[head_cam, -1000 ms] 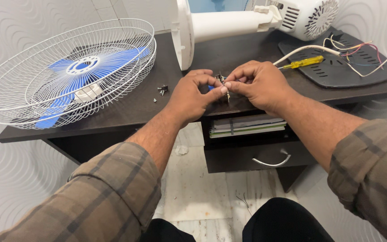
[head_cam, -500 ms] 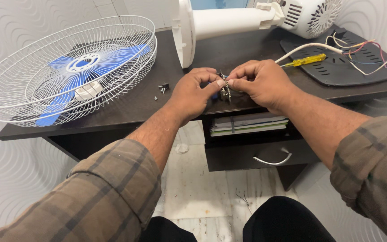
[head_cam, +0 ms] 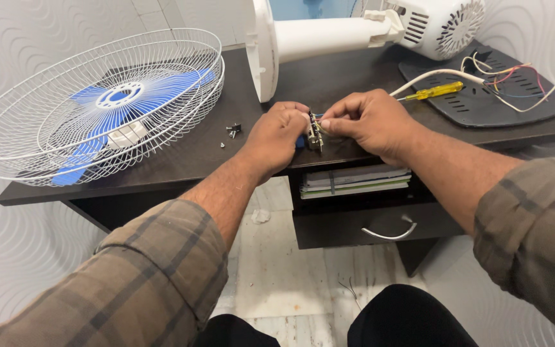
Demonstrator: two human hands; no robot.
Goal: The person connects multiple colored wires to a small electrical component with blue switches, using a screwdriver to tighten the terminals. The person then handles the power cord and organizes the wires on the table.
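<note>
**Head view: both hands on small switch block at desk's front edge**

Head cam shows left hand [head_cam: 277, 136] and right hand [head_cam: 367, 122] meeting over a small switch block [head_cam: 315, 133] w/ metal terminals, held just above the front edge of the dark desk [head_cam: 181, 160], near its middle. Left fingers pinch the block's side; right thumb & forefinger close narrow on thin wires at its top. Loose screws [head_cam: 232, 130] lie just left of the left hand. Yellow screwdriver [head_cam: 433, 92] sits behind the right hand, near the dark base plate [head_cam: 483, 103] w/ coloured wires. Fan guard w/ blue blades [head_cam: 104, 109] fills the left end; white fan stand [head_cam: 329, 35] lies along the back edge.

To do it well, I'd judge: keep block steady w/ left, work one wire at a time, stay over the desk so small parts don't drop.
</note>
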